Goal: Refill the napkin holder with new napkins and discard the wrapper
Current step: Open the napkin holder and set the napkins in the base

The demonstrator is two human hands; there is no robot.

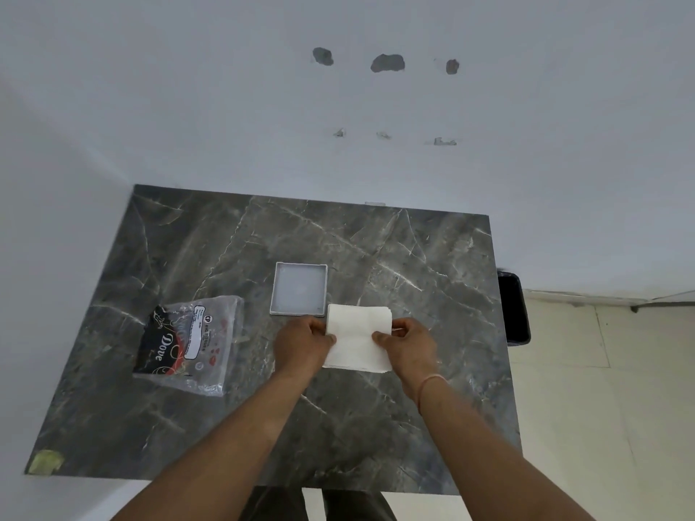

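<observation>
A stack of white napkins (357, 332) lies on the dark marble table (413, 265), just in front and to the right of the grey square napkin holder (299, 289), which shows nothing inside. My left hand (301, 345) pinches the stack's left edge. My right hand (408, 347) pinches its right edge. The clear plastic wrapper (190, 344), printed in black and red, lies flat on the table to the left, apart from both hands.
A black bin (513, 308) stands on the floor against the table's right edge. White walls run along the table's far and left sides. A patch of yellowish tape (47, 462) marks the near left corner. Pale floor tiles lie to the right.
</observation>
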